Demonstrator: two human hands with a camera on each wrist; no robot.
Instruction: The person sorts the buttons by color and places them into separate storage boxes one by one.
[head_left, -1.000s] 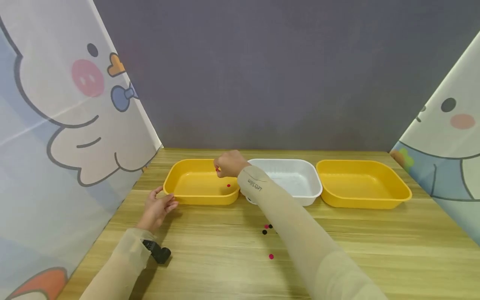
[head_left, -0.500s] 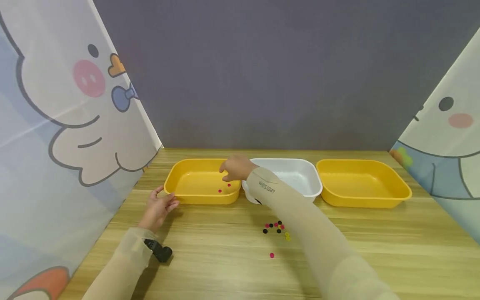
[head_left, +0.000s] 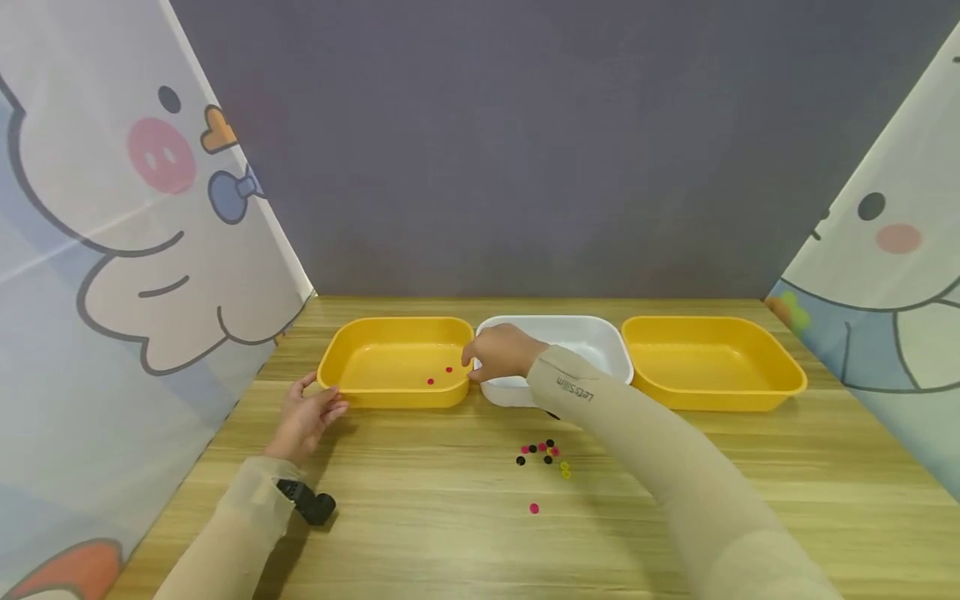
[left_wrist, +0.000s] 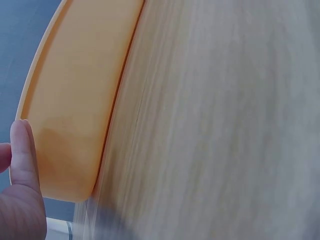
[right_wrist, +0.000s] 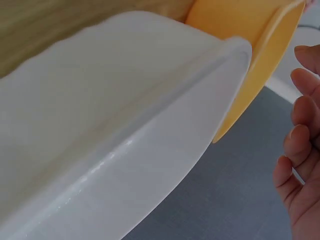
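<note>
My left hand (head_left: pixel 303 421) rests against the front left corner of the left yellow tray (head_left: pixel 393 399). In the left wrist view, a straight finger (left_wrist: pixel 22 155) lies against the tray's outer wall, its tip near the rim. Two small red button-like discs (head_left: pixel 431 382) lie inside that tray, towards its right end. Over the left part of the white tray (head_left: pixel 555 317), near where both trays meet, hovers my right hand (head_left: pixel 502 352). Its fingers are loosely bent with nothing visible between them, as the right wrist view shows (right_wrist: pixel 305 125).
Several small red, black and yellow discs (head_left: pixel 547 460) lie scattered on the wooden table in front of the white tray. A single red disc (head_left: pixel 534 508) sits closer to me. Another yellow tray (head_left: pixel 720 401) stands at the right. A grey wall (head_left: pixel 555 150) rises behind.
A second red disc now lies in the left yellow tray, released from my right hand. That hand has moved right, over the white tray. The left hand keeps its place at the tray corner.
</note>
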